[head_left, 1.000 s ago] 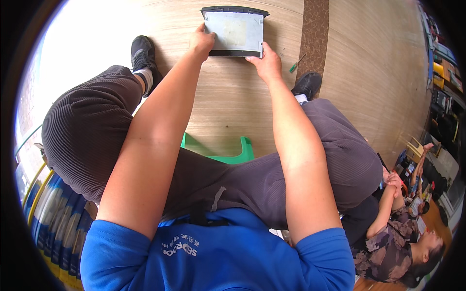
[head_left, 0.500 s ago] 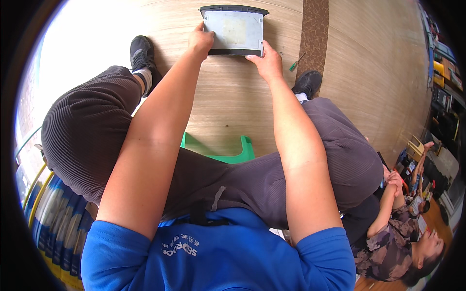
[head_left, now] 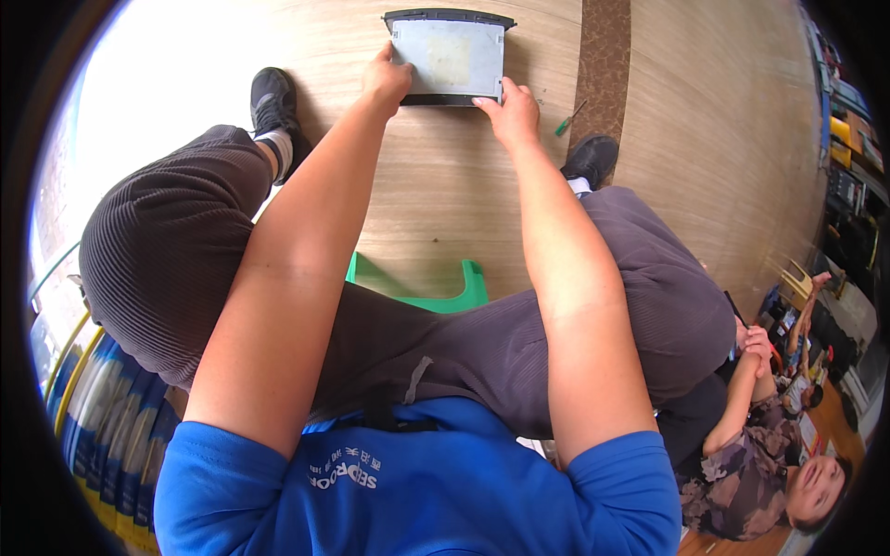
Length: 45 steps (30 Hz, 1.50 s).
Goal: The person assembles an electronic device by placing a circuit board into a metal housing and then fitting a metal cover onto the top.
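A flat, light-grey metal box (head_left: 448, 60) with a curved black front panel (head_left: 449, 17) is at the top middle, above or on the floor; I cannot tell which. Its black near edge runs between my hands. My left hand (head_left: 387, 76) grips the left side, thumb on the top face and the other fingers partly hidden. At the near right corner, my right hand (head_left: 514, 111) holds on, thumb along the black edge and a finger up the right side. To the right of that hand, a green-handled screwdriver (head_left: 564, 125) lies on the floor.
The floor (head_left: 436, 176) is pale wood-look with a brown patterned strip (head_left: 603, 65) at right. A green plastic stool (head_left: 459, 301) shows beneath me. My shoes flank the box. At lower right sits another person (head_left: 742, 482); blue packs (head_left: 111, 417) stand at lower left.
Hands and box stay nearly the same, with a very slight shift to the right in the picture. The person at lower right has turned their head.
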Each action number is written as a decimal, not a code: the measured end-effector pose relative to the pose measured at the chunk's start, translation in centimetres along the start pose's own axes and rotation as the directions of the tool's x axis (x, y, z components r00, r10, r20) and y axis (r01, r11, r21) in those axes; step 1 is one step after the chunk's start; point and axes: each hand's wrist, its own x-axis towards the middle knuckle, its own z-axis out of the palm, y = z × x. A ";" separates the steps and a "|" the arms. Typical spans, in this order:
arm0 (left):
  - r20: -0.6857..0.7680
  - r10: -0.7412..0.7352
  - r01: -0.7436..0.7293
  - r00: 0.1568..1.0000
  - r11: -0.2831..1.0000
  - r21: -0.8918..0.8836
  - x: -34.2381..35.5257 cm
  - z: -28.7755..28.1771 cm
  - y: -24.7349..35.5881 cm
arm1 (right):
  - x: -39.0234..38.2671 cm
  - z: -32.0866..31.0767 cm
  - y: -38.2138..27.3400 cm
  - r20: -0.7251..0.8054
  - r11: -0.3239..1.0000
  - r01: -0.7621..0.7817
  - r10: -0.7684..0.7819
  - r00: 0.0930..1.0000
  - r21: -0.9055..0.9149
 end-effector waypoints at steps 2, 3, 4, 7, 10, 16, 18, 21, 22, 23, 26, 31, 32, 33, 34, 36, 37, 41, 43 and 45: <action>0.002 0.013 -0.013 1.000 1.000 -0.002 0.3 -0.3 -0.6 | -0.1 0.4 -0.2 0.006 1.000 0.019 -0.019 1.000 -0.011; -0.003 0.015 -0.015 1.000 1.000 0.002 0.3 -0.2 -0.5 | -0.2 0.5 0.0 -0.039 0.998 0.059 -0.059 0.997 -0.016; -0.009 0.017 -0.017 1.000 1.000 0.006 0.2 -0.1 -0.4 | -0.3 0.7 0.1 -0.084 0.995 0.098 -0.100 0.992 -0.023; -0.006 0.031 -0.031 0.999 0.999 0.008 -0.1 0.1 -0.1 | 0.0 1.2 0.2 -0.022 0.997 0.076 -0.075 0.997 0.024; -0.004 0.027 -0.027 1.000 1.000 -0.006 -0.5 0.3 0.3 | 0.4 1.2 0.4 0.002 0.999 0.047 -0.047 0.999 -0.001; 0.046 0.103 -0.101 0.994 0.994 -0.042 0.0 -0.3 -1.3 | 0.0 0.8 -0.3 0.063 0.998 0.058 -0.055 0.996 -0.040; 0.037 0.104 -0.104 0.994 0.995 0.008 0.2 -0.2 -1.7 | 0.0 0.7 -0.3 0.062 0.997 0.068 -0.065 0.996 -0.035; -0.011 0.119 -0.118 0.993 0.989 0.085 -0.2 0.5 -1.5 | 0.1 0.8 0.1 0.059 0.997 0.067 -0.065 0.996 -0.035; -0.051 0.134 -0.128 0.990 0.985 0.112 -0.4 0.5 -1.5 | 0.2 0.8 0.2 0.058 0.998 0.058 -0.056 0.997 -0.039; -0.055 0.133 -0.127 0.990 0.986 0.113 -0.3 0.3 -1.4 | 0.2 0.9 0.4 0.060 0.997 0.061 -0.059 0.996 -0.038; 0.036 0.103 -0.103 0.994 0.995 0.006 0.3 -0.1 -2.1 | 0.3 1.2 0.7 0.004 0.992 0.126 -0.126 0.992 -0.010; 0.266 0.034 0.054 0.963 0.947 -0.317 0.2 -2.0 -2.3 | 0.7 1.1 0.8 0.021 0.987 0.121 -0.124 0.992 0.105; 0.295 0.039 0.050 0.955 0.957 -0.286 -0.3 -2.3 -2.2 | 0.5 1.1 0.8 0.025 0.988 0.116 -0.119 0.993 0.104; 0.295 0.038 0.050 0.955 0.957 -0.286 -0.9 -2.5 -1.8 | 0.4 1.2 0.8 0.019 0.990 0.095 -0.097 0.995 0.103; 0.282 0.011 0.078 0.959 0.950 -0.302 -1.5 -2.5 -1.6 | 0.3 1.2 0.8 0.014 0.992 0.072 -0.074 0.997 0.102; 0.269 -0.014 0.103 0.963 0.942 -0.321 -2.6 -2.3 -1.1 | 0.4 1.5 0.8 0.029 0.987 0.059 -0.064 0.998 0.148; 0.259 -0.067 0.152 0.964 0.933 -0.327 -3.0 -2.0 -1.0 | 0.6 1.5 1.0 0.044 0.980 0.046 -0.056 0.997 0.193; 0.275 -0.143 0.201 0.951 0.959 -0.198 -3.8 -2.7 1.2 | 1.0 -0.3 0.4 0.081 0.966 0.081 -0.104 0.991 0.246; 0.282 -0.062 0.119 0.957 0.975 -0.188 -3.2 -4.1 1.4 | 0.8 -1.1 -1.1 0.112 0.970 0.037 -0.066 0.992 0.242; 0.310 0.029 0.028 0.950 0.983 -0.180 -3.3 -4.5 2.5 | 0.7 -2.3 -2.0 0.138 0.966 0.012 -0.049 0.989 0.259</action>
